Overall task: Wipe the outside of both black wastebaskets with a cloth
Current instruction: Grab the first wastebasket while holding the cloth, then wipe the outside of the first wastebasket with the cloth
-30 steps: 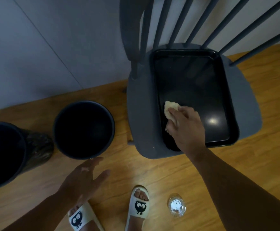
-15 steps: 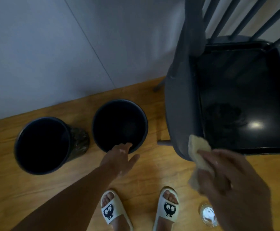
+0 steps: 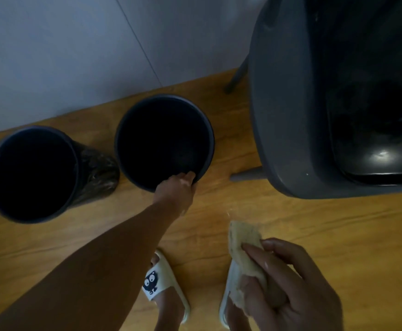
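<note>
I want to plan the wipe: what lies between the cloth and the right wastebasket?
Only bare wooden floor separates the cloth from the right wastebasket, in the head view; the left hand grips its near rim.

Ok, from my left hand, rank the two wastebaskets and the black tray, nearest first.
1. Right wastebasket: the left hand grips its near rim.
2. Left wastebasket, further left along the wall.
3. Black tray, on the chair seat, far right.

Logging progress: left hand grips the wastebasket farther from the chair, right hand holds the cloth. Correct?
No. The head view shows the left hand gripping the wastebasket nearer the chair; the right hand holds the cloth.
</note>
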Demonstrator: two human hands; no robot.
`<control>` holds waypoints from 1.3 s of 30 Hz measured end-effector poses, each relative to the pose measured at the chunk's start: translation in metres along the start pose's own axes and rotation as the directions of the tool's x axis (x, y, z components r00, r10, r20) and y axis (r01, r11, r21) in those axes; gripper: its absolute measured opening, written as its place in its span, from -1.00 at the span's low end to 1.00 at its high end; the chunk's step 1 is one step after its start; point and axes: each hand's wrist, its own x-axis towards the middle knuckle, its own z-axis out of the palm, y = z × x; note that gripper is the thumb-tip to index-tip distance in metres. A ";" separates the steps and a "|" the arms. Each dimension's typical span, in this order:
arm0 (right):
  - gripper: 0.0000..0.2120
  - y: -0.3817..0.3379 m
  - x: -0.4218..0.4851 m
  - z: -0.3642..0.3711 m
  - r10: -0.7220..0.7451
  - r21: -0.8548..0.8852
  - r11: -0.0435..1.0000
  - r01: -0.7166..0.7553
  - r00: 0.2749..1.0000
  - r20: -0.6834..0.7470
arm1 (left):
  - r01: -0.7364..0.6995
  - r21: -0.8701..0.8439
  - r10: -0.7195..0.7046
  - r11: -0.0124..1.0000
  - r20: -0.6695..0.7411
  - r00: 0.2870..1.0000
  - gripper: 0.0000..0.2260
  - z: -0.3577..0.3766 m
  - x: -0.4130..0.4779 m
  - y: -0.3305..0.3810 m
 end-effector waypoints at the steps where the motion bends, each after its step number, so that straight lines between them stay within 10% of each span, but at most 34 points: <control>1: -0.74 -0.001 0.010 0.006 -0.031 0.053 0.998 0.028 0.998 0.063 | 0.004 -0.026 -0.004 1.000 -0.012 1.000 -0.71 -0.001 -0.003 -0.001; 14: -0.66 0.015 -0.003 -0.002 0.059 -0.085 0.996 -0.033 0.942 0.329 | 0.203 -0.585 -0.178 0.785 0.102 0.979 -0.62 -0.006 -0.101 -0.018; 22: -0.62 0.009 -0.035 0.033 0.072 -0.151 0.988 -0.017 0.927 0.369 | 0.188 -0.927 -0.177 0.326 0.136 0.975 -0.84 0.025 -0.148 -0.042; 25: -0.60 0.008 -0.045 0.042 0.064 -0.180 0.984 0.005 0.926 0.372 | 0.244 -0.962 -0.152 0.122 0.224 0.963 -0.85 0.041 -0.159 -0.055; 39: -0.63 0.104 -0.039 0.111 -0.122 -0.143 0.973 0.181 0.931 0.345 | 0.190 -0.974 -0.303 -0.123 0.219 0.927 -0.75 0.120 -0.141 -0.110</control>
